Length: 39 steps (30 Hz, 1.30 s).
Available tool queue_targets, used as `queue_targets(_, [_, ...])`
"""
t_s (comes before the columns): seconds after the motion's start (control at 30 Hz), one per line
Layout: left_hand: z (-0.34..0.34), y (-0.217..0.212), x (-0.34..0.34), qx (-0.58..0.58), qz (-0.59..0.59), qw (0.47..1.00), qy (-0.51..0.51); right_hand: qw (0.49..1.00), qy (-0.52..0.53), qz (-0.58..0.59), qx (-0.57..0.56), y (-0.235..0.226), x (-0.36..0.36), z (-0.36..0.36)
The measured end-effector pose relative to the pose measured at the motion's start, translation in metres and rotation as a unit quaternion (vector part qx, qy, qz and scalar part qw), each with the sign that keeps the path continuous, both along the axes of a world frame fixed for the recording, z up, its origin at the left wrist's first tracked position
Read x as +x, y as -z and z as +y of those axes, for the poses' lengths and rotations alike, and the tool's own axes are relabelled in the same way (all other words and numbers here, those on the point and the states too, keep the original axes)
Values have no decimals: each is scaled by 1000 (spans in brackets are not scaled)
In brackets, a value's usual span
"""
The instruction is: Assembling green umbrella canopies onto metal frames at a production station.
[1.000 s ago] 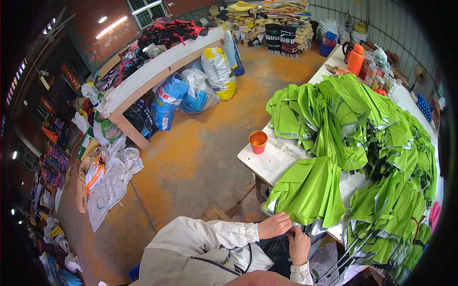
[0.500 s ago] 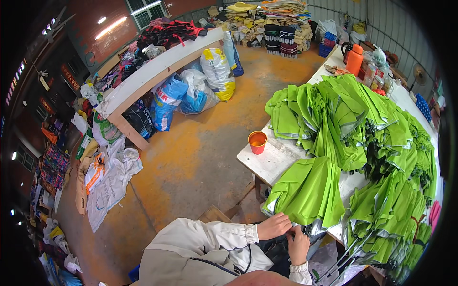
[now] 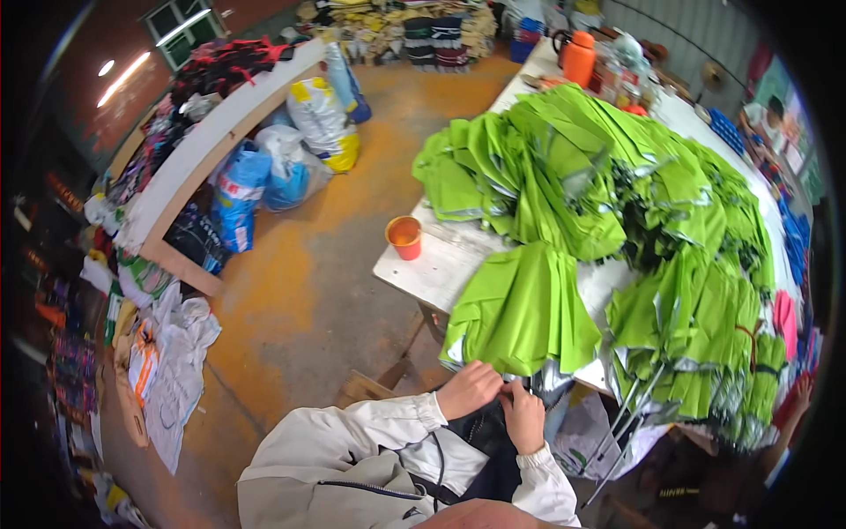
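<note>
Pinching w/ left hand (image 3: 469, 389) & right hand (image 3: 524, 414) fingers narrow on hem of lime-green canopy (image 3: 522, 313), lower centre of frame. Judging early: big green pile (image 3: 634, 203) upper right waiting on table (image 3: 438, 269).

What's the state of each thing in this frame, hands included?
Left hand: fingers curled, on the hem of the green umbrella.
Right hand: fingers pinching at the same hem.
Green umbrella: folded, hanging over the table edge.
Umbrella pile: heaped, folded, covering most of the table.
Orange cup: upright, open, near the table corner.
Orange flask: upright, lid on.
Sacks: full, leaning on the floor.
</note>
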<state>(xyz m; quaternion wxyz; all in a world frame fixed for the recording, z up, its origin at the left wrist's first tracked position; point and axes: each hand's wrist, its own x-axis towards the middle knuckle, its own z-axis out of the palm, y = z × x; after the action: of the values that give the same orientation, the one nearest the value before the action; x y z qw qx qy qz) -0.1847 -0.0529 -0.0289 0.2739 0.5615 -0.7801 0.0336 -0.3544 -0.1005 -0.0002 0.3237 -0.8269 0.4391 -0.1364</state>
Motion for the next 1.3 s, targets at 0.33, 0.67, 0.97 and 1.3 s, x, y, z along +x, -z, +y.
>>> queue_targets(0.33, [-4,-56,29,27,247,968,-36,974,44,-183,128,9,-8,-9])
queue_targets(0.67, [41,-31,151,-28,231,939,-254,965,35,-164,204,-4,-10,1])
queue_targets(0.97, [71,2,199,15,187,903,-386,964,29,-182,191,1,-9,2])
queue_targets(1.3, [70,22,208,71,161,906,-386,964,28,-178,196,-1,-9,2])
